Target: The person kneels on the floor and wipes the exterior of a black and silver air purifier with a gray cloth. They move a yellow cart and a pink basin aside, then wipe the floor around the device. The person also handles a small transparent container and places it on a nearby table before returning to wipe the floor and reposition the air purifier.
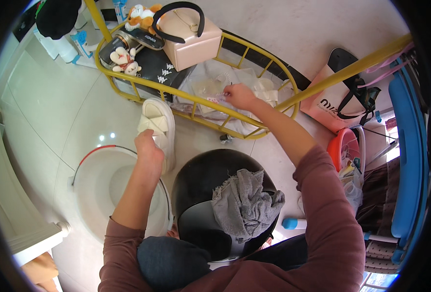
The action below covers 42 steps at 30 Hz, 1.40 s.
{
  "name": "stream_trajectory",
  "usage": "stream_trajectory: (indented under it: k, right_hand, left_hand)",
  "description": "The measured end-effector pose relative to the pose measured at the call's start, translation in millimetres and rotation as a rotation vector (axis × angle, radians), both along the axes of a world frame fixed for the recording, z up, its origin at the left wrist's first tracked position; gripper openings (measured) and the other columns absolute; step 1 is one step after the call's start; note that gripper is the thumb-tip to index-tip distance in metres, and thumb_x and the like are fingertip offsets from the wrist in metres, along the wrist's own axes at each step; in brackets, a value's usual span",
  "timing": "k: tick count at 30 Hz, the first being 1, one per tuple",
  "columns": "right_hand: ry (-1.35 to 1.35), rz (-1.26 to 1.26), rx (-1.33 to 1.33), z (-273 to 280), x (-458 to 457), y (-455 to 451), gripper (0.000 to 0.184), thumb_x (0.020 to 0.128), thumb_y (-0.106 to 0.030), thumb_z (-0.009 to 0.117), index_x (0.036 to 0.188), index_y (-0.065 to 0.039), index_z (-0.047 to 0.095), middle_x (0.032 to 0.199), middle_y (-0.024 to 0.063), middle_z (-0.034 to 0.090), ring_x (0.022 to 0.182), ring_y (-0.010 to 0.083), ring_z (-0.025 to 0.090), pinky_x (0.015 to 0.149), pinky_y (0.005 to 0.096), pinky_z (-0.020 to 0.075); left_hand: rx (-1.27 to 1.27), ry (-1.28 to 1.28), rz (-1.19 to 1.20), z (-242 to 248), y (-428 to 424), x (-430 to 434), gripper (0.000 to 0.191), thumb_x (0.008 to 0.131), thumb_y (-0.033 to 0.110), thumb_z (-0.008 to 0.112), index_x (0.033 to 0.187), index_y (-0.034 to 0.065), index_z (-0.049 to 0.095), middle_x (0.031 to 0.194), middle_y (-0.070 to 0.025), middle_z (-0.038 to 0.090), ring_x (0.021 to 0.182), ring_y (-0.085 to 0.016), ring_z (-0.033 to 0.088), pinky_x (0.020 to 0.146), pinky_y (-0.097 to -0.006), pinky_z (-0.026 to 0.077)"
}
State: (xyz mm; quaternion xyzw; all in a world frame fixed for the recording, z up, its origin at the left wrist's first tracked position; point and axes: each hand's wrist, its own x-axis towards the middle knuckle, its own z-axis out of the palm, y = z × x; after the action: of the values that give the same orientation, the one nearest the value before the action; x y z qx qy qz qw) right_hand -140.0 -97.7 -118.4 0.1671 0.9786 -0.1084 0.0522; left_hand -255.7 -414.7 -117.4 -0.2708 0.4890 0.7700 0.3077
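My left hand grips a cream slipper with crossed straps by its side, above the tiled floor and beside a white bucket. My right hand reaches over the rail of a yellow metal rack basket. Its fingertips are pinched together at a clear plastic bag in the basket. A small label with pink print shows just below them. To the right of that hand lies a cream strapped item, partly hidden by my wrist.
The white bucket stands at left. Before me is a black helmet-like rounded object with a grey rag on it. A pink box, black headband and plush toys fill the basket's far left. A red basin sits right.
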Motion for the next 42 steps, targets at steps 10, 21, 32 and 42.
stream_trajectory:
  k: [10, 21, 32, 42]
  right_hand:
    - [0.517, -0.256, -0.740, 22, 51, 2, 0.017, 0.083, -0.012, 0.063, 0.093, 0.001, 0.064, 0.082, 0.0089, 0.066, 0.063, 0.0128, 0.063, 0.054, 0.0273, 0.0509]
    - [0.499, -0.730, -0.231, 57, 64, 14, 0.031, 0.079, -0.027, 0.062, 0.076, 0.005, 0.060, 0.062, 0.0152, 0.064, 0.054, 0.0242, 0.066, 0.056, 0.0353, 0.0527]
    - [0.169, -0.110, -0.039, 88, 61, -24, 0.033, 0.089, -0.033, 0.060, 0.099, -0.002, 0.065, 0.086, 0.0170, 0.066, 0.082, 0.0257, 0.067, 0.072, 0.0366, 0.0524]
    - [-0.226, -0.703, -0.149, 42, 51, 4, 0.039, 0.084, -0.019, 0.059, 0.116, 0.003, 0.052, 0.108, 0.0238, 0.060, 0.083, 0.0351, 0.066, 0.058, 0.0385, 0.0568]
  left_hand:
    - [0.024, -0.034, -0.020, 7, 3, 1, 0.028, 0.083, 0.005, 0.049, 0.109, -0.0002, 0.055, 0.109, -0.0133, 0.059, 0.098, -0.029, 0.058, 0.087, -0.0405, 0.047]
    - [0.070, -0.009, -0.040, 2, 1, 0, 0.040, 0.081, 0.005, 0.051, 0.120, -0.0026, 0.052, 0.119, -0.0139, 0.056, 0.109, -0.030, 0.053, 0.097, -0.0444, 0.041]
    - [0.095, 0.007, -0.043, -7, -5, -2, 0.041, 0.079, 0.005, 0.053, 0.120, -0.0023, 0.052, 0.118, -0.0136, 0.057, 0.109, -0.030, 0.053, 0.097, -0.0439, 0.040]
    - [-0.099, 0.162, -0.201, 2, -4, 10, 0.051, 0.077, 0.006, 0.059, 0.126, 0.0008, 0.044, 0.122, -0.0108, 0.053, 0.113, -0.028, 0.049, 0.099, -0.0416, 0.037]
